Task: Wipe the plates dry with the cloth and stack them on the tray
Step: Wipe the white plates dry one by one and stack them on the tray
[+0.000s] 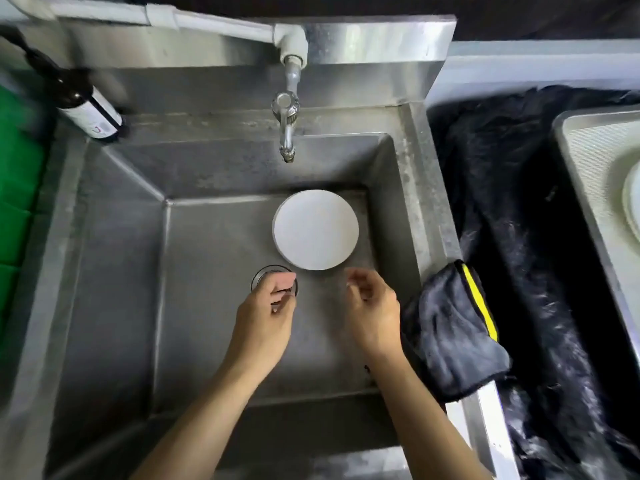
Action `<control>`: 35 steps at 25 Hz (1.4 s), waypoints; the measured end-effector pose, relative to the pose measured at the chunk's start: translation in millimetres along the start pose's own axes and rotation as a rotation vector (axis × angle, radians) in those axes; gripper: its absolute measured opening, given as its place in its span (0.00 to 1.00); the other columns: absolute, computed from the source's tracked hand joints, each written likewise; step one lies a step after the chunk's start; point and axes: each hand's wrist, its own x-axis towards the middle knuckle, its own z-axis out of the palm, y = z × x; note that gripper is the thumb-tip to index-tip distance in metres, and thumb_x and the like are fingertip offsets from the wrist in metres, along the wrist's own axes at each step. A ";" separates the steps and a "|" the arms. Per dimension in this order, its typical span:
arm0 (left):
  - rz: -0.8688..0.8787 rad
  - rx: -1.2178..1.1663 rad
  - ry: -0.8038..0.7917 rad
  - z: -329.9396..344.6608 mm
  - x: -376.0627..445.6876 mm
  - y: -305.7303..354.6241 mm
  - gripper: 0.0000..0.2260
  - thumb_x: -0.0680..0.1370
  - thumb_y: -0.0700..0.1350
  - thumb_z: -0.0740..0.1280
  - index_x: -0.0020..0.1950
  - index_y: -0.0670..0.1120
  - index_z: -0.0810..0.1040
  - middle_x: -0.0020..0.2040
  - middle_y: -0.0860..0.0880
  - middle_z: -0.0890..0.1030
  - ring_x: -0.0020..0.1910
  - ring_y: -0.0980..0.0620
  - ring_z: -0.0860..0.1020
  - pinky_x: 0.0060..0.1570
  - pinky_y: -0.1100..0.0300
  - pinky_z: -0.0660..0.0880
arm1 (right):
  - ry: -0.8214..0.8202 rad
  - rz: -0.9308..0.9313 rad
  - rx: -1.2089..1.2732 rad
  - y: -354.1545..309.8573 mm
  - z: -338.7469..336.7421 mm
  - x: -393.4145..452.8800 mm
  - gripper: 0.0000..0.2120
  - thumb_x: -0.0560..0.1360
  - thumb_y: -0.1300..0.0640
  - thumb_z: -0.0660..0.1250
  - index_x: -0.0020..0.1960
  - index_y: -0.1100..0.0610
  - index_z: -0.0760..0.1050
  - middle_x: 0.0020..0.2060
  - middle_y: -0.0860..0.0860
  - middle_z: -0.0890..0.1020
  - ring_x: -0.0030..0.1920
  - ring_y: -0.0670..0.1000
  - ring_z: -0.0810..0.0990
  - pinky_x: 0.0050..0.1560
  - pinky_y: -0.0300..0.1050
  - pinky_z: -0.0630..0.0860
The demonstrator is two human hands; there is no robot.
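A round white plate (316, 230) lies on the floor of the steel sink (114, 258), toward its back right. Both hands hover inside the sink just in front of the plate, touching neither it nor each other. My left hand (266, 317) is above the drain (263, 273) with fingers loosely curled and holding nothing. My right hand (372, 306) is also loosely curled and holds nothing. A dark grey cloth (450, 330) with a yellow stripe hangs over the sink's right rim. At the far right, a grey tray (588, 157) carries a pale plate (632, 206), cut off by the frame edge.
A tap (286, 133) juts out over the back of the sink. A brown bottle (88, 109) lies on the back left ledge. Green material (17, 174) borders the left side. Black fabric (512, 188) covers the counter between the sink and the tray.
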 end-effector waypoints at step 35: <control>-0.250 -0.259 0.198 37.3 150.7 -83.1 0.23 0.77 0.37 0.65 0.69 0.56 0.72 0.65 0.54 0.76 0.62 0.53 0.78 0.63 0.46 0.77 | 0.242 0.117 0.150 57.5 87.0 156.5 0.16 0.80 0.65 0.67 0.65 0.53 0.80 0.54 0.48 0.84 0.49 0.43 0.82 0.46 0.33 0.78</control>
